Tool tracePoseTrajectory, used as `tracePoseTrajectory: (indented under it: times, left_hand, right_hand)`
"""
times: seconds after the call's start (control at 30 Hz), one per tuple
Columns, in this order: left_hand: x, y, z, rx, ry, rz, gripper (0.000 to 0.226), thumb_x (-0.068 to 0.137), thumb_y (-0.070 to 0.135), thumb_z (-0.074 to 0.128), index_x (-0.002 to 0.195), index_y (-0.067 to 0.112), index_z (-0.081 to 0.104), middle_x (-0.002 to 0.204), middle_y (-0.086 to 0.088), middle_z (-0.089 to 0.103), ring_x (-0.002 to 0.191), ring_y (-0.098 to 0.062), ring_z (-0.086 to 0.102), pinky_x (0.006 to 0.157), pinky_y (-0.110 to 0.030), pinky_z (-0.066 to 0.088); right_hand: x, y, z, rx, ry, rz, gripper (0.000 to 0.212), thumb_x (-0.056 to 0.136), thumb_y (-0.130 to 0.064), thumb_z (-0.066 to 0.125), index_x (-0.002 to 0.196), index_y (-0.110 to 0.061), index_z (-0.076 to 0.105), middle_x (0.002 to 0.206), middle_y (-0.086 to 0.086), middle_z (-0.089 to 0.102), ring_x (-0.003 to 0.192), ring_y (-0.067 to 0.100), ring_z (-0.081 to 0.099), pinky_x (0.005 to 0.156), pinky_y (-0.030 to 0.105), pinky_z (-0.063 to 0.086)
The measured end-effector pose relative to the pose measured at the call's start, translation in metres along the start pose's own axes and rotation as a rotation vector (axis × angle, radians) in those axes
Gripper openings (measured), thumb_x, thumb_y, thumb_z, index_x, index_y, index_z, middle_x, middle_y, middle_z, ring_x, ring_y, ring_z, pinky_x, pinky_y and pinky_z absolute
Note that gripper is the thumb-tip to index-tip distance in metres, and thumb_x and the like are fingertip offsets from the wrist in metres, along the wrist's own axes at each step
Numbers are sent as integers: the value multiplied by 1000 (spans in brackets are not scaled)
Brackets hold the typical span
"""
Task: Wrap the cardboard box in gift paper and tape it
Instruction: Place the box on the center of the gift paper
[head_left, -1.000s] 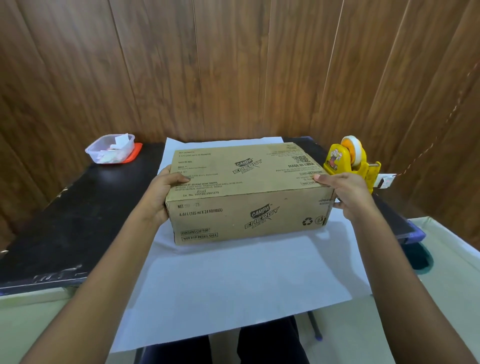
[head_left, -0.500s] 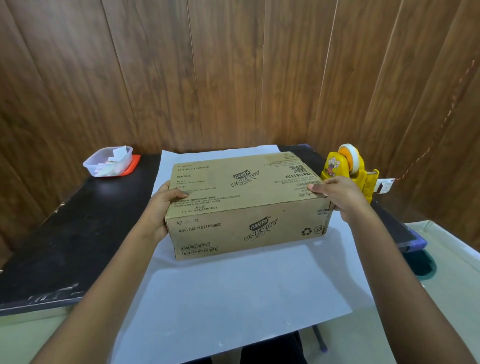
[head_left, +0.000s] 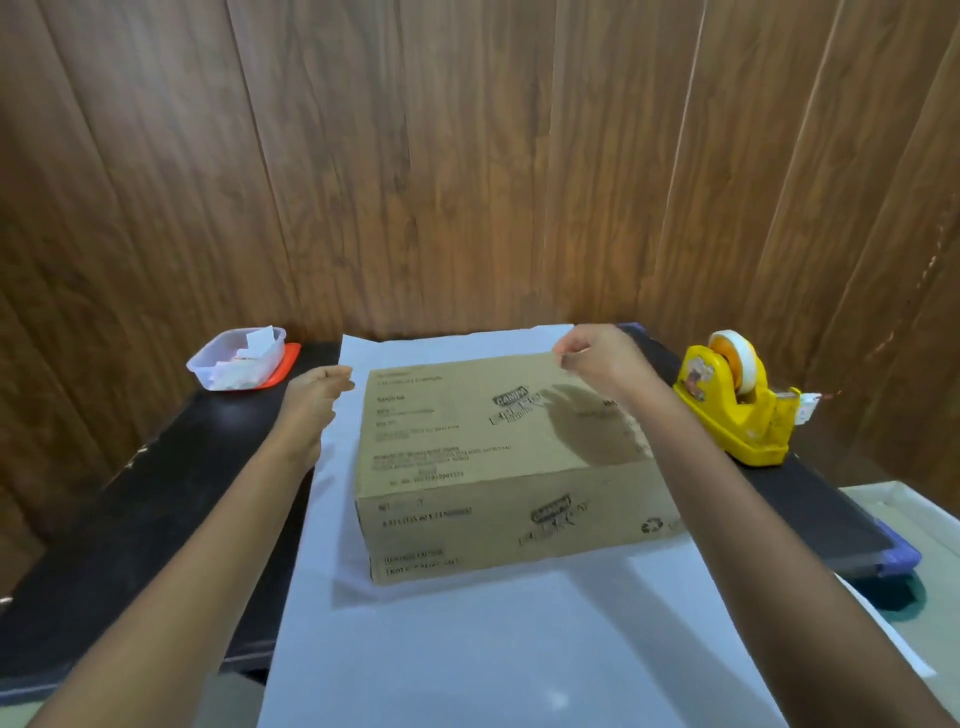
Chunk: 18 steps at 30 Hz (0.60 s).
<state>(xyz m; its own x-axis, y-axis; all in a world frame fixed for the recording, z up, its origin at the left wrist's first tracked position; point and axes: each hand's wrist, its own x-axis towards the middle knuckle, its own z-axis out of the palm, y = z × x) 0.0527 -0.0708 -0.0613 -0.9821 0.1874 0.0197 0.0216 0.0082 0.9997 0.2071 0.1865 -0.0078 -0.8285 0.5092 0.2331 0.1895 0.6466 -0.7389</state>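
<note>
The cardboard box (head_left: 498, 447) lies flat in the middle of the white gift paper (head_left: 467, 649), between the two grips and a bit nearer to the person than both. It looks like the job has only just begun. The box sits on the paper, but no side of the paper is folded up over it, all of the brown box shows, and I see no tape on it. So the folding, the ends and all the taping are left to do. The next step is likely to lift the far edge of the paper up onto the box. The left grip (head_left: 311, 400) reaches out low on a long straight arm, with its fingers bunched right at the left edge of the paper, just beside the far left corner of the box. The right grip (head_left: 597, 358) is held up above the far right part of the box and throws a shadow on the top. Its fingers are curled with the tips pinched together near the far corner of the paper. The picture is blurry, so I cannot tell if either grip really holds the paper. The yellow tape holder (head_left: 737, 410) stands near the right grip, on its right side, on the black desk (head_left: 130, 519). A plastic tub (head_left: 236, 358) of small scraps sits to the left of the left grip. Past both grips is a wood wall (head_left: 467, 156).
</note>
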Motion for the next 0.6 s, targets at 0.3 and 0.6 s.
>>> tracePoseTrajectory:
  times: [0.3,0.6]
  left_hand:
    - [175,-89,-24,290,22,-222,64,65,32,68,118,0,52,117,-14,58,104,-31,56,90,-39,46]
    - [161,-31,-5,56,-9,-298,15,84,-7,58,98,-3,60,103,-19,61,75,-26,59,71,-36,48]
  right_hand:
    - [84,-30,74,-182,-327,-143,29,96,-13,48,123,-13,60,131,1,55,118,16,52,85,17,33]
    - [114,-23,89,-258,-362,-139,28,97,-22,49,121,-10,57,127,6,56,114,21,53,83,23,37]
